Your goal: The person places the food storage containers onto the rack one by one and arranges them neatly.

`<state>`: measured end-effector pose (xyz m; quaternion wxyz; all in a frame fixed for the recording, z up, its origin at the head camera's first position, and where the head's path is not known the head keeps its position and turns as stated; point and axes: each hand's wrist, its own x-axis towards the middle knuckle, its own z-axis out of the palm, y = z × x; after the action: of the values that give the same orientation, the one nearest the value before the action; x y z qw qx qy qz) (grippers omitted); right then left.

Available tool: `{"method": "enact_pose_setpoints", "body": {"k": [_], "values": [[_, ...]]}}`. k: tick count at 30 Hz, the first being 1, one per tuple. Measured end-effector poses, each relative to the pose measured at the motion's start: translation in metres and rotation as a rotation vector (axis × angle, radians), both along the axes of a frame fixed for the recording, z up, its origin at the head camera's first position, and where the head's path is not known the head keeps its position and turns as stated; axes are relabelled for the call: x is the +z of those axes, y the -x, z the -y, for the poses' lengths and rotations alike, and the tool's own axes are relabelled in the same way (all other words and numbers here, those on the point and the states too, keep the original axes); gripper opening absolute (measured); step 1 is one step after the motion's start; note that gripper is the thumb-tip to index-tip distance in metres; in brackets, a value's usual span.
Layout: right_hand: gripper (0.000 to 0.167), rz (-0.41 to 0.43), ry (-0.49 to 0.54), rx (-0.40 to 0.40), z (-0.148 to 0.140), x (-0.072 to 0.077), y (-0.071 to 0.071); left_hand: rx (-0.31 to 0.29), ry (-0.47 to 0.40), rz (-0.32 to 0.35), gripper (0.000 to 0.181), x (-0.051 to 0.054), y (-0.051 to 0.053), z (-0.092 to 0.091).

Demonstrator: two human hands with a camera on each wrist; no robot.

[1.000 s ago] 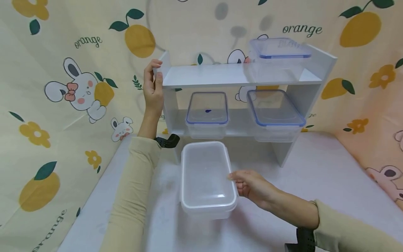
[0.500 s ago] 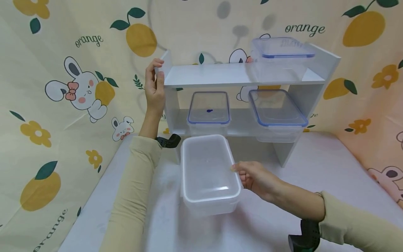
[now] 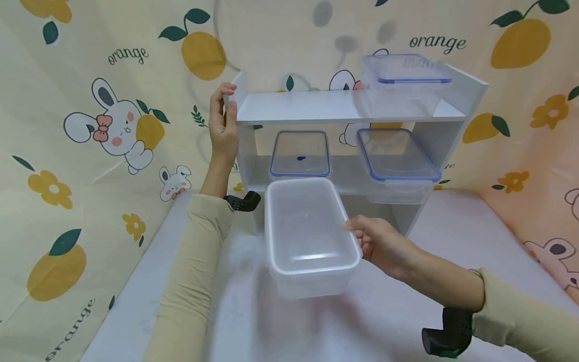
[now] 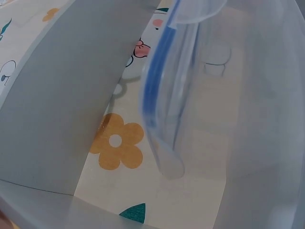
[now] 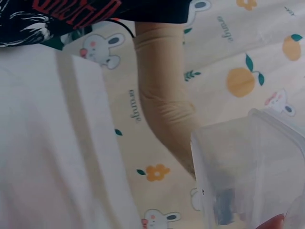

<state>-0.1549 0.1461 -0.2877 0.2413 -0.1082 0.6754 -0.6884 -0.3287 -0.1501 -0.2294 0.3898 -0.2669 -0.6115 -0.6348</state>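
Observation:
My right hand point(image 3: 384, 246) pinches the right rim of a clear plastic food container with a white lid point(image 3: 312, 226), thumb on top. The container is in the air over the white table, tilted a little, in front of the shelf's lower part. It also fills the lower right of the right wrist view, as a see-through food container point(image 5: 228, 167) with a fingertip at its edge. My left hand point(image 3: 223, 125) grips the upper left side panel of the white two-tier shelf point(image 3: 289, 106), fingers curled over its edge.
Two blue-rimmed containers stand on the middle tier, one left point(image 3: 300, 151) and one right point(image 3: 400, 156). Another blue-rimmed container point(image 3: 407, 75) is on the top tier at right. A patterned cloth point(image 3: 113, 226) hangs behind the white table point(image 3: 452, 251).
My right hand has raised the white-lidded container and shifted it slightly right, so it now covers the lower front of the left blue-rimmed container. My left hand stays on the shelf's side panel.

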Motion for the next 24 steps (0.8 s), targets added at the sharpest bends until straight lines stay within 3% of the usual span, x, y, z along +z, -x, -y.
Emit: {"method": "enact_pose_setpoints", "body": {"k": [10,19,24], "values": [[0.024,-0.059,0.005,0.021,-0.011,0.020,0.007,0.016,0.022,0.002,0.018,-0.001,0.000,0.002],[0.022,-0.018,0.024,-0.010,-0.020,0.030,0.011,0.012,0.010,-0.014,0.018,0.001,0.000,0.003],[0.024,-0.014,0.026,-0.011,-0.025,0.036,0.013,0.016,0.005,0.018,0.018,0.001,0.001,0.000]]}}
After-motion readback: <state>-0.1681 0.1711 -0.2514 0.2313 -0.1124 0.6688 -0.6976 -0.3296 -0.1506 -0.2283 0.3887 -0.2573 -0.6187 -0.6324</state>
